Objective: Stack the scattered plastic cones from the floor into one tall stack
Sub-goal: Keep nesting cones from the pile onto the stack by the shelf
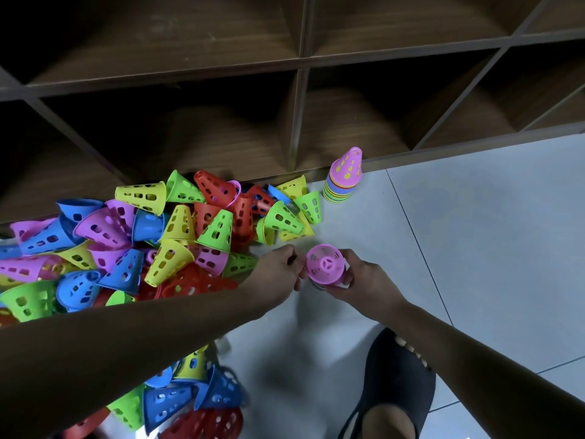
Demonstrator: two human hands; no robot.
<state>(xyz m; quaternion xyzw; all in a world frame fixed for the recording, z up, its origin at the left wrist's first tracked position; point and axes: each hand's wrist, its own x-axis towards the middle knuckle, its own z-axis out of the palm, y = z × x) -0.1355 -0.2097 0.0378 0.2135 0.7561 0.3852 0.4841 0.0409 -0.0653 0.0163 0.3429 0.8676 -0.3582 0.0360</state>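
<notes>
We hold a pink cone (324,264) in the air on the near side of the stack (342,182), a little to its left and well apart from it. Our right hand (364,280) grips the cone from its right side, fingers curled round the wall. Our left hand (278,270) meets it from the other side, with curled fingertips that seem to pinch its left edge.

The cone shows us one round end, with a small spoked hub in the middle, so its long axis runs roughly up towards the camera. We cannot tell for sure which end faces us. The stack stands upright on the floor (474,232) with its narrow tip up, against the foot of the shelf unit (297,122) directly behind it.

As we judge it, the coming move turns on that line. The stack lies ahead of our fingers and slightly right, and our right hand is the nearer one to it. The cone must travel that way, wide mouth down, with its axis matched to the stack's before it drops over the pink tip.

The loose pile (152,236) spreads to the left of the stack, and its closest green cone (311,205) lies just beside the stack's base. A clumsy approach from that side could knock it.
</notes>
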